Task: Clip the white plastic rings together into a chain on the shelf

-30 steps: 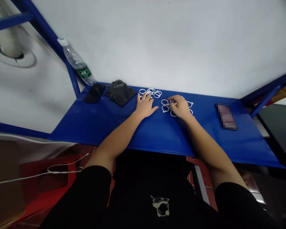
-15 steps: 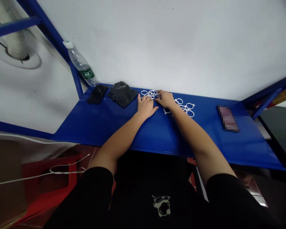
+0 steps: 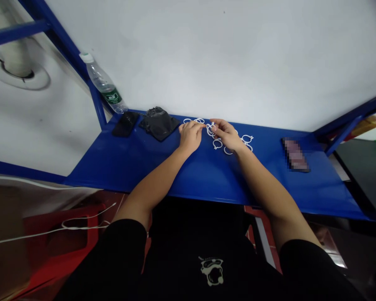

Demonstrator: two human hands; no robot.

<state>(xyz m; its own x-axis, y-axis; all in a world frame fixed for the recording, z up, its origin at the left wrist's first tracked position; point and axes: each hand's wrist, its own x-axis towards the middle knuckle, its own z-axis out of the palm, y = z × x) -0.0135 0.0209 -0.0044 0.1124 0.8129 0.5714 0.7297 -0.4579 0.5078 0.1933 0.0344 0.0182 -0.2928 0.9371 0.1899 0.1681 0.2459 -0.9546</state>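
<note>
r. hand [image 3: 224, 133] pinching white ring [image 3: 208, 131] nr back edge of blue table [image 3: 200, 173]; l. hand [image 3: 190, 136] bent beside it, grip can't tell from here; rec. light pinch, clear of loose rings [image 3: 215, 148]

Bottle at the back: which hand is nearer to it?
Left. The left hand is to the right of the bottle, past the black pouch; the right hand is farther right, holding a white ring.
</note>
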